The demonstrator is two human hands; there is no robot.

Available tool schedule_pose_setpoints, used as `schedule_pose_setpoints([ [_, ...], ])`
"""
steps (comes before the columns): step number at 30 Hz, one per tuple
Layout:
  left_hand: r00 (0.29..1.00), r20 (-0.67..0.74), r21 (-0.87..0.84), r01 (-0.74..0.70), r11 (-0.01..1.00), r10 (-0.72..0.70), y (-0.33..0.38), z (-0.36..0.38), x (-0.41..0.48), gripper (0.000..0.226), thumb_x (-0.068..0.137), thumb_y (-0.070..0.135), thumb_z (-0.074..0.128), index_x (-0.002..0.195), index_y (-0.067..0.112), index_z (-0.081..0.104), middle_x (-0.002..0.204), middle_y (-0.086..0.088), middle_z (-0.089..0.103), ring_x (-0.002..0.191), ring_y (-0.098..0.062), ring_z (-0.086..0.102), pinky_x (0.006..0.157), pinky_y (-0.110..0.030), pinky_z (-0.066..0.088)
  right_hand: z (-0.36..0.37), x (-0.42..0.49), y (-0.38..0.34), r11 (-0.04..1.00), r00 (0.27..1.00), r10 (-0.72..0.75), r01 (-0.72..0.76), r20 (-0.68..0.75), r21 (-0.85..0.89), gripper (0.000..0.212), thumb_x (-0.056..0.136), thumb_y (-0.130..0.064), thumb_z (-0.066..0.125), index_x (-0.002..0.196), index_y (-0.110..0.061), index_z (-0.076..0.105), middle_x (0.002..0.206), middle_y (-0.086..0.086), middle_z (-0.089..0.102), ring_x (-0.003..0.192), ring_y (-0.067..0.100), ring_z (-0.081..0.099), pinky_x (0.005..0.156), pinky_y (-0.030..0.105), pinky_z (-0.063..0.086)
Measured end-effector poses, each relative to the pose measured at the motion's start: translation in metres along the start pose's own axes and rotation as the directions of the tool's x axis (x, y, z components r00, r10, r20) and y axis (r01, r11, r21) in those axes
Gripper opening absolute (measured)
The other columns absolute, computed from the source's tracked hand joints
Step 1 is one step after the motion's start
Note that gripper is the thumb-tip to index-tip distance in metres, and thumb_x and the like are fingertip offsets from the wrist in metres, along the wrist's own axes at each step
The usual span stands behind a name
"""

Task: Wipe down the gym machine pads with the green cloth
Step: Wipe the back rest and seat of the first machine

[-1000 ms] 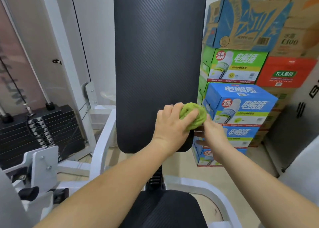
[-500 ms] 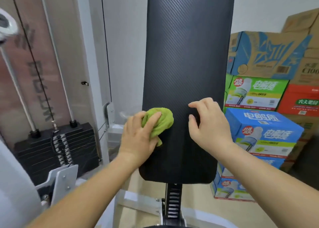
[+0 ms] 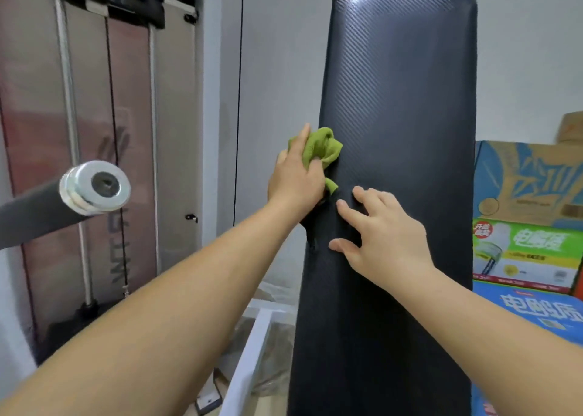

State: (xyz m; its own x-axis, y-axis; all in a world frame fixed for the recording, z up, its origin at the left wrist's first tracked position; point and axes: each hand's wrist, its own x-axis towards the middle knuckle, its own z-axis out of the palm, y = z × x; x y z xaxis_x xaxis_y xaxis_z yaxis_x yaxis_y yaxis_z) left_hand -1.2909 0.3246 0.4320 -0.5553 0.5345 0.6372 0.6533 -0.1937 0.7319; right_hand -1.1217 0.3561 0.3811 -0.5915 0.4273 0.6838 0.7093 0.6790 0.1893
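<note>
My left grip is curled round a bunched green cloth and presses it against the left edge of a tall, upright black textured back pad, about halfway up. My right grip holds nothing. Its fingers are spread and rest on the pad just below and to the right of the cloth, apparently steadying it. To wipe well, I judge I should flatten the wad for wider contact, press firmly, and use long overlapping strokes that wrap round the pad's edge. A grey metal-capped machine bar juts in at left, so I would mind that elbow.
</note>
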Motion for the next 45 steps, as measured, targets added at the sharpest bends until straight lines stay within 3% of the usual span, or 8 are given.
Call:
schedule_pose_setpoints([
  [8, 0.98, 0.044, -0.125, 0.196, 0.973, -0.192, -0.045, 0.018, -0.056, 0.041, 0.089, 0.032, 0.038, 0.126, 0.046, 0.051, 0.1, 0.005, 0.072, 0.09, -0.018, 0.067, 0.083, -0.035, 0.055, 0.017, 0.006, 0.005, 1.0, 0.997, -0.008, 0.007, -0.079, -0.009, 0.067, 0.078, -0.061, 0.079, 0.136, -0.032, 0.066, 0.147, -0.001, 0.057, 0.137, 0.025, 0.05, 0.068, 0.036, 0.057],
  [13, 0.886, 0.167, 0.022, 0.435, 0.9, -0.432, -0.102, 0.002, -0.182, 0.029, 0.097, 0.027, 0.037, 0.119, 0.037, 0.054, 0.085, 0.0, 0.068, 0.082, -0.018, 0.065, 0.08, -0.038, 0.056, 0.009, -0.005, -0.007, 1.0, 1.0, -0.017, 0.017, -0.004, 0.008, 0.075, 0.096, -0.054, 0.062, 0.16, -0.025, 0.036, 0.168, 0.007, 0.028, 0.156, 0.03, 0.022, 0.124, 0.044, 0.028],
  [17, 0.874, 0.244, 0.143, 0.396, 0.907, -0.42, -0.101, -0.014, -0.175, 0.032, 0.101, 0.025, 0.036, 0.13, 0.027, 0.049, 0.104, -0.001, 0.065, 0.096, -0.023, 0.061, 0.085, -0.036, 0.048, 0.008, -0.045, -0.017, 0.985, 0.991, -0.026, 0.048, -0.133, 0.167, 0.048, 0.08, -0.031, 0.085, 0.124, -0.015, 0.073, 0.128, 0.01, 0.063, 0.12, 0.033, 0.059, 0.088, 0.046, 0.055],
  [26, 0.928, 0.086, 0.003, 0.363, 0.932, -0.361, -0.113, 0.016, -0.218, 0.048, 0.098, 0.038, 0.037, 0.146, 0.041, 0.034, 0.127, -0.001, 0.059, 0.109, -0.022, 0.059, 0.092, -0.042, 0.049, 0.021, -0.134, -0.015, 0.965, 0.968, 0.048, -0.109, 0.246, 0.24, 0.032, 0.1, -0.048, 0.055, 0.125, -0.029, 0.063, 0.108, -0.009, 0.049, 0.099, 0.014, 0.053, 0.071, 0.033, 0.052],
  [32, 0.671, 0.24, 0.341, 0.618, 0.709, -0.701, -0.147, -0.005, -0.322, 0.032, 0.095, 0.035, 0.036, 0.118, 0.016, 0.05, 0.102, -0.009, 0.065, 0.088, -0.024, 0.062, 0.081, -0.04, 0.052, 0.032, -0.17, -0.04, 0.85, 0.863, 0.004, -0.269, 0.506, 0.453, 0.027, 0.099, -0.05, 0.057, 0.117, -0.033, 0.068, 0.089, -0.017, 0.059, 0.088, 0.007, 0.059, 0.078, 0.035, 0.056],
  [35, 0.701, 0.212, 0.239, 0.639, 0.732, -0.681, -0.123, -0.025, -0.309, 0.04, 0.082, 0.046, 0.04, 0.104, 0.018, 0.06, 0.101, -0.009, 0.07, 0.089, -0.024, 0.065, 0.081, -0.039, 0.054, 0.039, -0.192, -0.04, 0.663, 0.789, 0.019, -0.47, 0.614, 0.583, 0.042, 0.092, -0.057, 0.065, 0.126, -0.032, 0.067, 0.094, -0.011, 0.069, 0.09, 0.008, 0.067, 0.081, 0.038, 0.061],
  [38, 0.777, 0.192, 0.053, 0.601, 0.797, -0.599, -0.075, -0.029, -0.285, 0.025, 0.089, 0.041, 0.051, 0.11, 0.029, 0.055, 0.1, 0.0, 0.069, 0.091, -0.018, 0.066, 0.073, -0.035, 0.051, 0.032, -0.205, -0.031, 0.143, 0.669, -0.05, -0.73, 0.742, 0.668, 0.056, 0.088, -0.055, 0.074, 0.139, -0.039, 0.058, 0.115, -0.003, 0.071, 0.102, 0.016, 0.072, 0.079, 0.043, 0.066],
  [45, 0.63, 0.615, -0.183, 0.699, 0.692, -0.474, 0.016, 0.039, -0.245, 0.032, 0.098, 0.052, 0.053, 0.117, 0.029, 0.067, 0.113, 0.002, 0.074, 0.104, -0.018, 0.071, 0.09, -0.044, 0.058, 0.008, -0.208, 0.017, -0.334, 0.689, 0.148, -0.641, 0.71, 0.691, 0.04, 0.089, -0.043, 0.076, 0.126, -0.031, 0.068, 0.117, 0.003, 0.078, 0.105, 0.023, 0.076, 0.086, 0.043, 0.062],
])
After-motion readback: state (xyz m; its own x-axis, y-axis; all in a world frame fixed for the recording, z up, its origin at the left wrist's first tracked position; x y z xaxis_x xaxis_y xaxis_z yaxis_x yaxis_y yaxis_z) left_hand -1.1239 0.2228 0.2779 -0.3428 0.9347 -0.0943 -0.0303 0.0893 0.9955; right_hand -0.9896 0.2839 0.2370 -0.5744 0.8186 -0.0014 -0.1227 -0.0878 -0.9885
